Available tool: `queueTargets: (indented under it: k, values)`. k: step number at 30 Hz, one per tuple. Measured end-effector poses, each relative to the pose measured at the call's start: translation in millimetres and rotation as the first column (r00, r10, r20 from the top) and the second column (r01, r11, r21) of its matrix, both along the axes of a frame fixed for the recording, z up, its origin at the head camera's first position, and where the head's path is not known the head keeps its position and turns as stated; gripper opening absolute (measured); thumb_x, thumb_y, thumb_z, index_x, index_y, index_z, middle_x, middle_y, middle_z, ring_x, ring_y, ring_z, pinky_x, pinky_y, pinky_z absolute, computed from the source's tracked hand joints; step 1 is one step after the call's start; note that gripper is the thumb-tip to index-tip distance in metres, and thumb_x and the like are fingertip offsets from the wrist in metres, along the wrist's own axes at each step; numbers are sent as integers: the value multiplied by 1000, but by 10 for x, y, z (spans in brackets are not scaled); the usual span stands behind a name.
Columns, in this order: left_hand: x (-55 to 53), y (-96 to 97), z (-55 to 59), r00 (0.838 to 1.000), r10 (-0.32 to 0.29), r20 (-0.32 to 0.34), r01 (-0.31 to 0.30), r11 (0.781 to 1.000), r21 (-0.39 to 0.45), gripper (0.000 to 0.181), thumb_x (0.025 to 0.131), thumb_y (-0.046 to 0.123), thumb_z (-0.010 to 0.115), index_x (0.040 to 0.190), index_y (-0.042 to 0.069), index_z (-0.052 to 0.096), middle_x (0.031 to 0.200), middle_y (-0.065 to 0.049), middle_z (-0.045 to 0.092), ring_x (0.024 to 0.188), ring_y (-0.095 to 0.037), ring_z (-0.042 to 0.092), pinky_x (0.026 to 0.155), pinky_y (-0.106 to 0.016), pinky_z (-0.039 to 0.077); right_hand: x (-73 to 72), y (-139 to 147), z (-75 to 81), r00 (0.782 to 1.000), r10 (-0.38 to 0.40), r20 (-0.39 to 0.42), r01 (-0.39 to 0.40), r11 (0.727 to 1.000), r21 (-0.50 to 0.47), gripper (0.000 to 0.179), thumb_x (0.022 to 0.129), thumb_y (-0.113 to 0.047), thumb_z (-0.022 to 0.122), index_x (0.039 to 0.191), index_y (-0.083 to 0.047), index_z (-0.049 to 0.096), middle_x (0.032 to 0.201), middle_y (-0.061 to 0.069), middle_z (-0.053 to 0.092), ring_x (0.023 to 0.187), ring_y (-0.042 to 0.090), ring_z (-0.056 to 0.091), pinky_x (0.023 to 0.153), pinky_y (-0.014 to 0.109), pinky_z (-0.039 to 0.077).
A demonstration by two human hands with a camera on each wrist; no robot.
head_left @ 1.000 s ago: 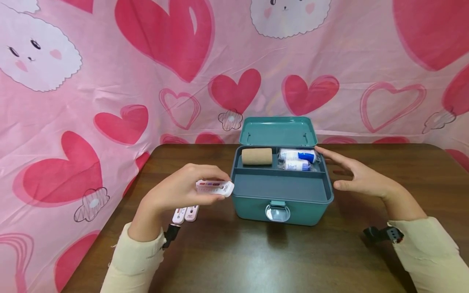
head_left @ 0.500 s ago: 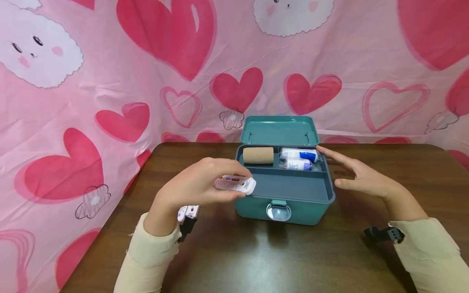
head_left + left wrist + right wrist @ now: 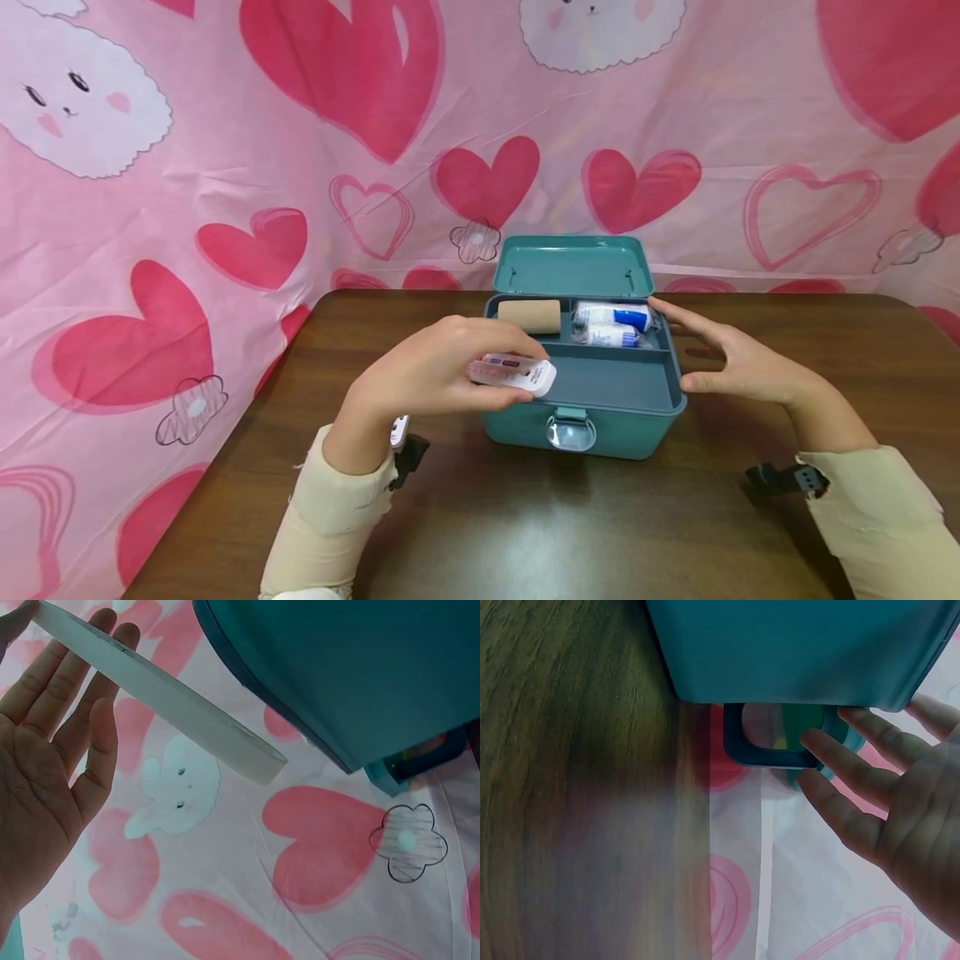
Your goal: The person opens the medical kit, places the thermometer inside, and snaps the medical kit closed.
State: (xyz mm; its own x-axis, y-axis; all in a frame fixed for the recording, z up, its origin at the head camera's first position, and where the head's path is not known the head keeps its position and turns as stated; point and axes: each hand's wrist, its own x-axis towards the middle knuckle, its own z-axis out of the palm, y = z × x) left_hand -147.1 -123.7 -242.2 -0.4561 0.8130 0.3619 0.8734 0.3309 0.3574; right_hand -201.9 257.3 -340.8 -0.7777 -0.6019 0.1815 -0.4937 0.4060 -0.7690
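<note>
Apparently, packing is underway: a white case [image 3: 525,377] is pinched by the left hand [image 3: 450,367] at the front left of the open box [image 3: 626,435]; the right hand [image 3: 742,367] is set at its right side, fingers extended. Lowering into the front compartment [image 3: 622,379] is seemingly required.

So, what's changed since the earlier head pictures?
The left hand, still pinching the white case, moved right, from the teal box's left edge to over its front compartment in the head view. The white pieces on the table are now mostly hidden. The right hand stayed at the box's right side; open lid, brown roll and wrapped packs stayed put.
</note>
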Motion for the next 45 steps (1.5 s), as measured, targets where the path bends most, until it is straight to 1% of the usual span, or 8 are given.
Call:
queueTargets:
  k: [9,17,21,29,33,37,39,45]
  values:
    - [-5,146,-3,1000,6,4,-5,997,-75,31,89,28,73,117,15,70,109,8,70,96,-1,60,90,-16,51,7,-6,3,1000,-9,-3,9,1000,8,94,80,-12,71,159,-30,22,159,-5,31,128,-3,37,94,79,37]
    - [-38,219,-8,1000,14,-15,-15,994,-106,30,91,31,72,117,17,70,107,11,70,94,1,59,89,-14,50,15,-28,26,1000,-12,-1,12,1000,11,94,80,-12,71,159,-30,22,160,13,29,134,36,38,94,78,38]
    - [-55,264,-2,1000,4,-18,-6,994,-113,30,91,31,72,117,17,70,107,11,69,94,1,58,90,-14,49,13,-31,27,1000,-14,-5,14,1000,12,95,80,-12,71,159,-30,22,160,16,28,135,41,38,94,78,38]
    - [-89,397,-21,999,-52,6,53,992,-114,31,91,30,72,118,15,71,109,9,71,97,-1,58,93,-12,47,23,-27,25,1000,-23,-3,23,1000,14,94,80,-12,71,159,-30,23,161,14,29,135,38,38,94,78,38]
    - [-91,464,-33,996,-89,21,90,989,-119,31,91,30,71,119,15,70,110,9,71,97,0,58,90,-11,47,24,-26,20,1000,-27,-5,27,1000,15,94,80,-12,71,159,-31,23,161,2,30,135,18,39,95,78,38]
    - [-104,513,-58,997,-81,22,83,987,-139,32,91,30,72,119,16,70,110,9,71,97,-1,58,90,-11,46,17,-25,12,1000,-18,-7,18,1000,11,94,81,-12,72,159,-30,23,159,-9,30,130,-2,36,95,78,37]
    - [-119,529,-76,997,-71,14,72,987,-142,32,90,30,73,119,16,71,110,8,71,98,-3,59,91,-11,46,14,-23,12,1000,-13,-7,13,1000,9,94,81,-12,72,159,-30,23,159,-9,30,130,-3,36,95,78,37]
    - [-189,572,-143,998,-56,11,57,991,-123,33,90,31,74,119,14,71,109,6,72,96,-2,61,92,-12,47,21,-26,18,1000,-15,1,15,1000,13,93,81,-12,71,159,-30,22,160,-5,30,136,16,37,96,78,38]
